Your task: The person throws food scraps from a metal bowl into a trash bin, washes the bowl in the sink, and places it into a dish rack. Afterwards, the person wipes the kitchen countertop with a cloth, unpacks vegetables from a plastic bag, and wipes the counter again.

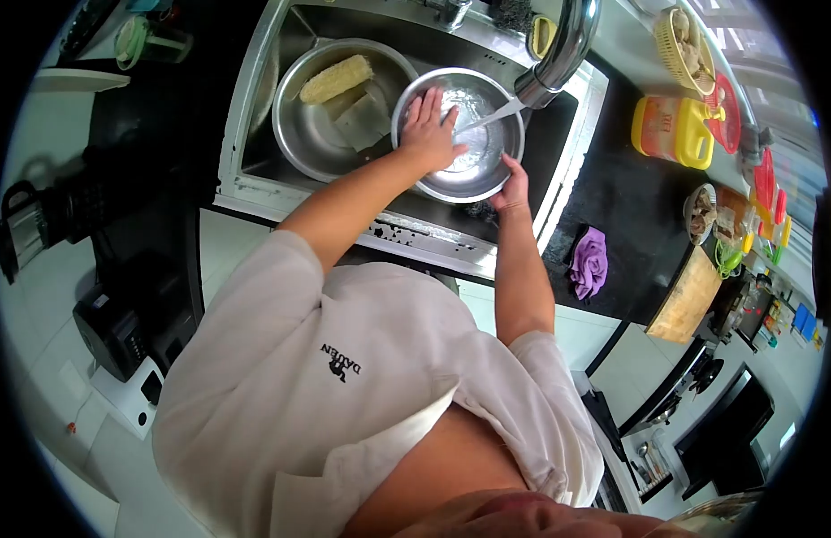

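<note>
Water runs from the chrome faucet [545, 76] into a stainless steel bowl [516, 117] in the sink [254, 184]. My left hand [431, 134] lies over the bowl's left side, fingers stretched out and spread inside it near the stream. At the lower right, my right hand [512, 186] grips the bowl's rim, thumb on top and the other fingers partly hidden underneath. A larger metal basin [294, 148] sits to the left, partly overlapped by the bowl. In it are a pale yellow, rough-textured cylinder [335, 79] and a flat grey-green square piece [363, 121].
A purple cloth [589, 263] lies on the black counter [604, 193] right of the sink. Behind it stand a yellow jug [674, 132] and a yellow basket [684, 54]. A wooden cutting board [684, 296] is farther right. A yellow-edged sponge [542, 38] rests behind the sink.
</note>
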